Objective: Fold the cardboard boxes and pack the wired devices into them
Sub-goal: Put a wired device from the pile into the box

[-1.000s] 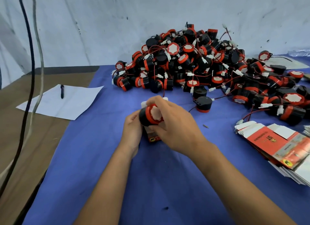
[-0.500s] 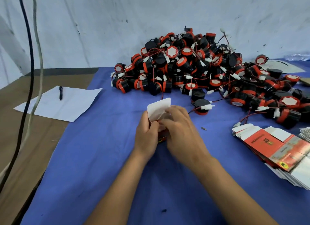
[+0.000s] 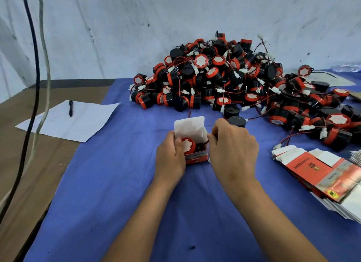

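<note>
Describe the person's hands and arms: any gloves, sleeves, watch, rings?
Both are bare. The left hand and right hand have no gloves, and no rings show on the visible fingers. Both forearms are uncovered down to the bottom edge of the head view, with no sleeve cuff in sight. No watch, band or marking shows on either wrist. Upper arms are out of frame.

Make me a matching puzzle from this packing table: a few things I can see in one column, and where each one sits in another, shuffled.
Things:
1. pen
2. device with the red rim
3. stack of flat boxes
4. pile of wired devices

Places:
A. inside the open box held between both hands
B. at the table's right edge, on the blue cloth
C. on the white sheet of paper
D. at the back of the table, against the wall

Pairs: 1-C, 2-A, 3-B, 4-D
</note>
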{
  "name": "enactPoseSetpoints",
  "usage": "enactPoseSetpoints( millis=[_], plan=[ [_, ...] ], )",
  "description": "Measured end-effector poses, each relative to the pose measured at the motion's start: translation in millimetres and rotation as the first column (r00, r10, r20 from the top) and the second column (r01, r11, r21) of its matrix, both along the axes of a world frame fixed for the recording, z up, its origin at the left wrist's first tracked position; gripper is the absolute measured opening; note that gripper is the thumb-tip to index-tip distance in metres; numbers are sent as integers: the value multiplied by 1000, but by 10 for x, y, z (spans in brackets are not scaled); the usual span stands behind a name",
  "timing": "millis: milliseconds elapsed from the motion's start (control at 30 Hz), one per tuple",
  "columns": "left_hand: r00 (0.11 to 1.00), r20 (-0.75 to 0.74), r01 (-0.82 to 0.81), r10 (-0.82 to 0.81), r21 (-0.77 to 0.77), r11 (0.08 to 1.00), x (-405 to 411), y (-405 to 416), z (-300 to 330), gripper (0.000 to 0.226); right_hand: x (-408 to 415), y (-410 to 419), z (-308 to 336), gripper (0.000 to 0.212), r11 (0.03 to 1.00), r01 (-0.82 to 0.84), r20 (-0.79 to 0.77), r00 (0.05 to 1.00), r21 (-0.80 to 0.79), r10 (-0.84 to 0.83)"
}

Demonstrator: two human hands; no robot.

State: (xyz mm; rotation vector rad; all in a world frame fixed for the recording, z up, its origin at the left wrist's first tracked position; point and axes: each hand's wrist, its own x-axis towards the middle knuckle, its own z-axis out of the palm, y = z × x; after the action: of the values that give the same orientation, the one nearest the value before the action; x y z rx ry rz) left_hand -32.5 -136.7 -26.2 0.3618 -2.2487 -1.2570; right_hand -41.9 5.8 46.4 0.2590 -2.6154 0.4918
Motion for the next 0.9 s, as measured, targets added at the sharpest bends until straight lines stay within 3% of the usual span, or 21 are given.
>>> enactPoseSetpoints(
  millis=[100,167,300,367,467,600,733,800,900],
  plan=[
    [1000,24,3,1,-132,991,17,32,56,16,69,-83,11,15,997,-76,-28,997,13,76],
    [998,56,7,1,-129,992,9,51,82,16,116,-155,14,22,984,-163,-3,987,68,164],
    [995,82,50,-54,50,997,44,59,147,16,132,-199,7,27,963,-240,22,971,125,239],
    [994,79,66,-81,180,981,77,61,195,29,94,-171,25,32,967,-226,40,974,121,222],
    [990,93,80,-102,215,973,57,44,188,33,69,-169,80,32,953,-282,98,958,114,271],
    [991,80,84,-103,213,973,18,34,128,23,118,-177,111,18,923,-379,165,908,-67,385],
    [994,82,56,-75,214,975,-1,36,131,14,109,-133,139,24,922,-331,10,940,-200,340],
    [992,98,55,-74,184,981,-9,46,127,3,86,-129,127,23,932,-324,17,943,-165,331],
    [991,101,65,-84,181,981,-7,74,131,9,68,-140,69,18,957,-286,129,952,51,277]
  ],
)
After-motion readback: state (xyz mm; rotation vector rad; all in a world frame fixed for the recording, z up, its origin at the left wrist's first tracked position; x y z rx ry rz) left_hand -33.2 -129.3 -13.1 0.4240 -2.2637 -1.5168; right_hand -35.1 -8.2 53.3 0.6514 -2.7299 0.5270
